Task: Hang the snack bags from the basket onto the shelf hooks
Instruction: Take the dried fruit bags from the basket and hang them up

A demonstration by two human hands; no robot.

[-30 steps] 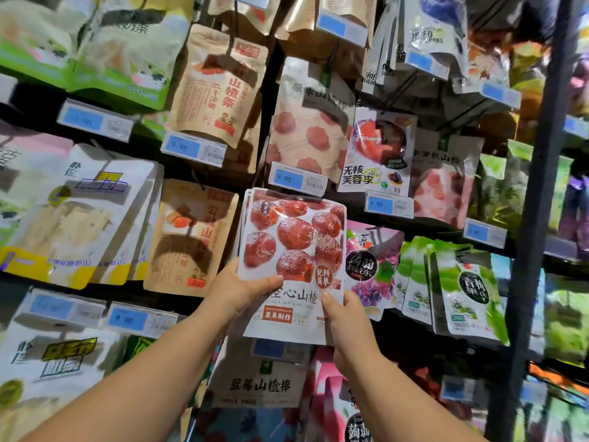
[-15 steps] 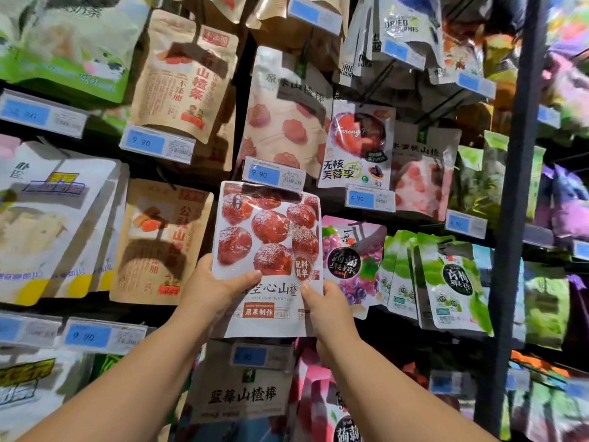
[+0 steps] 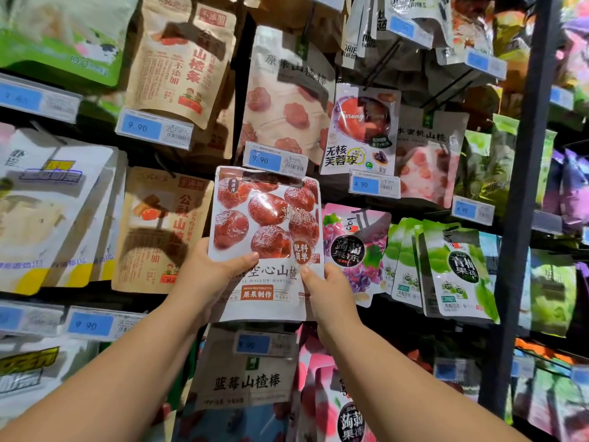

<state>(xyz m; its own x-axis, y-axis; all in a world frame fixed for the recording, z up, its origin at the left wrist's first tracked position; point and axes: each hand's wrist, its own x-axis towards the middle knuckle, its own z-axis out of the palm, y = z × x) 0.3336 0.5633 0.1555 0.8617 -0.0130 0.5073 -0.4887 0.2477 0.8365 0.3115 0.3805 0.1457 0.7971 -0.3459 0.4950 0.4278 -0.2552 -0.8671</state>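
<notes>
You have a single view, from the camera worn on your head. It looks forward, square onto the display of hanging packets (image 3: 178, 59), which fill the frame from edge to edge with their price tags (image 3: 275, 161). It sits close to the display: your left hand (image 3: 207, 275) and right hand (image 3: 328, 291) reach in from the bottom corners and meet on the hawthorn bag (image 3: 264, 218) just below centre. At the right side the dark upright post (image 3: 522, 186) leans in the wide-angle picture.

shelf (image 3: 134, 301): dark, tiered rails | upright post (image 3: 522, 218): dark metal, at right | price tags (image 3: 154, 127): blue-and-white, along rails | light: bright
</notes>
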